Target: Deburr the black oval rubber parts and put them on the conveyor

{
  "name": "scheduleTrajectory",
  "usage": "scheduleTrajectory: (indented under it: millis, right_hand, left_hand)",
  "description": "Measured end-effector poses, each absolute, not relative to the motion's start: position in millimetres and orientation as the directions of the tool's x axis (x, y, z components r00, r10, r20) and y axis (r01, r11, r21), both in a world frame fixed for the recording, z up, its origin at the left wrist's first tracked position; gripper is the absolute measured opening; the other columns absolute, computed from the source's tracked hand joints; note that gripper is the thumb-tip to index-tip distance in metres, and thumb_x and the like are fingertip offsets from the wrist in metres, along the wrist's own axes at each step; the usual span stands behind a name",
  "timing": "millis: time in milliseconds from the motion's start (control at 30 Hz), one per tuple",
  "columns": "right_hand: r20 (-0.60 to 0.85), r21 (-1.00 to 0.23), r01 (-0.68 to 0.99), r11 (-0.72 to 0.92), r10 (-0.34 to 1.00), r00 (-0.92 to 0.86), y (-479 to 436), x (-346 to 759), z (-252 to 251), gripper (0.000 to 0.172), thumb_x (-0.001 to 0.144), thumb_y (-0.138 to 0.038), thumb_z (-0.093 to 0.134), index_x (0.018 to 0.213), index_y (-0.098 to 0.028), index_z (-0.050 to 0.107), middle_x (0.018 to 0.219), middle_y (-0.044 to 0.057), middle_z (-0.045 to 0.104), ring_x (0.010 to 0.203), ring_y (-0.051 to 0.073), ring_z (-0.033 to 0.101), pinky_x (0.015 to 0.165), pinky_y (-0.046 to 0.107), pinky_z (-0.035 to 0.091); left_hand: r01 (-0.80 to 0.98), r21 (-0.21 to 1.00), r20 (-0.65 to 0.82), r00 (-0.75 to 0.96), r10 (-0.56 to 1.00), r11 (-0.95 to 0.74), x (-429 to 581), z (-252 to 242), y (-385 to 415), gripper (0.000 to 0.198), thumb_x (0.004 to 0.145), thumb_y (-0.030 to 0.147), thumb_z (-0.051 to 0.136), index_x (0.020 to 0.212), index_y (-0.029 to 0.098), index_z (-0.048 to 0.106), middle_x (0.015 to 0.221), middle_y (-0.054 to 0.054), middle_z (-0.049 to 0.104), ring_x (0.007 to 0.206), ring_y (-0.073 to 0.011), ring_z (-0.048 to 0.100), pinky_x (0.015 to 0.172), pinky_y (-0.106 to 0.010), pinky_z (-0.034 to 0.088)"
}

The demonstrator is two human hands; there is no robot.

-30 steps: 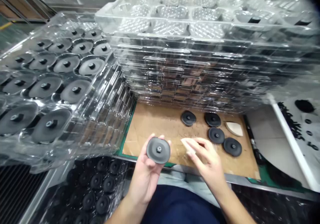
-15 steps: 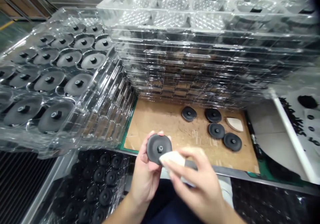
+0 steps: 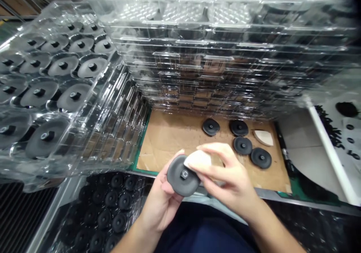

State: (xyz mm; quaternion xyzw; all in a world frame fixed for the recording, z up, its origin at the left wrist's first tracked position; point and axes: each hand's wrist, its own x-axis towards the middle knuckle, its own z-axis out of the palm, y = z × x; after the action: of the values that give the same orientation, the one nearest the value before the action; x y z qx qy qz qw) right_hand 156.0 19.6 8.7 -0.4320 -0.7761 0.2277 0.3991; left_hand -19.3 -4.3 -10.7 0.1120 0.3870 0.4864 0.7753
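Observation:
A dark, rounded disc (image 3: 180, 183) with a small raised hub rests in my left hand (image 3: 163, 196), its fingers and thumb closed on the rim. Between the thumb and fingers of my right hand (image 3: 225, 174) is a white wedge-shaped pad (image 3: 199, 158), whose tip touches the disc's face near its upper right edge. Beyond the hands, several similar discs (image 3: 243, 145) lie on a brown cardboard sheet (image 3: 166, 132). A second pale wedge (image 3: 264, 137) lies at the right of that group.
Tall stacks of clear plastic trays (image 3: 197, 57) stand behind the cardboard. Another tray stack (image 3: 93, 132) at the left holds dark discs. More discs sit in a lower tray (image 3: 138, 204) at the bottom left. A white-edged bin (image 3: 327, 144) is at the right.
The white pad has moved from the disc's lower right to its upper right edge. The disc has tilted and sits slightly lower. The whole view has shifted a little.

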Motion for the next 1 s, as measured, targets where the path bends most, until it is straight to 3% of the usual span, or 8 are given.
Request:
scheduleTrajectory:
  millis: [100,200,400,567,700,833,1000]
  right_hand:
    - [0.373,-0.696,0.511,0.504,0.862,-0.342,12.4,163.3,10.8,0.033,0.083,-0.008,0.056,0.107,-0.027,0.069,0.110,0.007,0.059,0.103,0.020,0.055,0.082,0.037,0.053]
    - [0.429,-0.656,0.547,0.520,0.853,-0.297,10.8,163.3,11.6,0.029,0.084,-0.013,0.058,0.106,-0.029,0.069,0.112,0.007,0.059,0.104,0.021,0.055,0.084,0.040,0.052]
    - [0.441,-0.667,0.560,0.492,0.866,-0.236,1.0,155.0,12.5,0.030,0.081,-0.006,0.058,0.103,-0.022,0.071,0.109,0.009,0.057,0.103,0.022,0.053,0.084,0.039,0.051]
    - [0.469,-0.653,0.597,0.466,0.868,-0.164,-5.9,150.7,12.7,0.028,0.082,-0.008,0.060,0.104,-0.022,0.070,0.109,0.009,0.057,0.101,0.022,0.053,0.086,0.041,0.050]
    - [0.474,-0.690,0.532,0.490,0.862,-0.180,-10.2,144.4,13.1,0.030,0.082,-0.007,0.056,0.105,-0.022,0.069,0.110,0.009,0.056,0.102,0.021,0.052,0.082,0.038,0.052]
    - [0.474,-0.676,0.572,0.464,0.869,-0.144,-6.5,143.6,14.8,0.027,0.083,-0.010,0.059,0.104,-0.022,0.069,0.107,0.008,0.058,0.099,0.020,0.054,0.083,0.037,0.052]
    - [0.469,-0.683,0.559,0.469,0.869,-0.156,-7.7,141.9,17.4,0.027,0.084,-0.011,0.056,0.105,-0.021,0.070,0.106,0.009,0.058,0.097,0.020,0.054,0.082,0.034,0.052]
  left_hand:
    - [-0.656,0.550,-0.476,0.263,0.839,0.517,-21.3,-10.3,-1.3,0.062,0.054,0.049,0.081,0.110,0.028,0.069,0.114,-0.005,0.071,0.104,-0.0228,0.066,0.089,-0.027,0.052]
    - [-0.620,0.555,-0.492,0.293,0.820,0.555,-17.6,-8.2,1.1,0.068,0.052,0.053,0.080,0.113,0.026,0.067,0.113,-0.007,0.071,0.103,-0.0258,0.066,0.089,-0.033,0.053]
    - [-0.617,0.595,-0.471,0.252,0.845,0.515,-18.3,-11.9,0.6,0.067,0.049,0.052,0.082,0.111,0.031,0.067,0.117,-0.005,0.069,0.108,-0.0277,0.063,0.096,-0.037,0.049]
    - [-0.632,0.610,-0.480,0.184,0.858,0.477,-11.0,-7.1,4.1,0.063,0.051,0.048,0.083,0.109,0.030,0.068,0.118,-0.004,0.069,0.109,-0.0249,0.063,0.093,-0.030,0.050]
    - [-0.653,0.622,-0.473,0.125,0.872,0.432,-4.2,2.3,6.5,0.058,0.051,0.046,0.084,0.106,0.036,0.068,0.118,0.000,0.068,0.103,-0.0260,0.066,0.092,-0.036,0.052]
    - [-0.652,0.657,-0.451,0.062,0.891,0.378,-0.1,5.0,5.8,0.059,0.049,0.043,0.085,0.105,0.036,0.068,0.118,0.001,0.067,0.110,-0.0256,0.062,0.094,-0.032,0.051]
    - [-0.703,0.618,-0.444,0.056,0.894,0.351,4.4,5.2,5.5,0.050,0.055,0.032,0.085,0.102,0.036,0.069,0.112,0.003,0.071,0.097,-0.0214,0.069,0.081,-0.026,0.056]
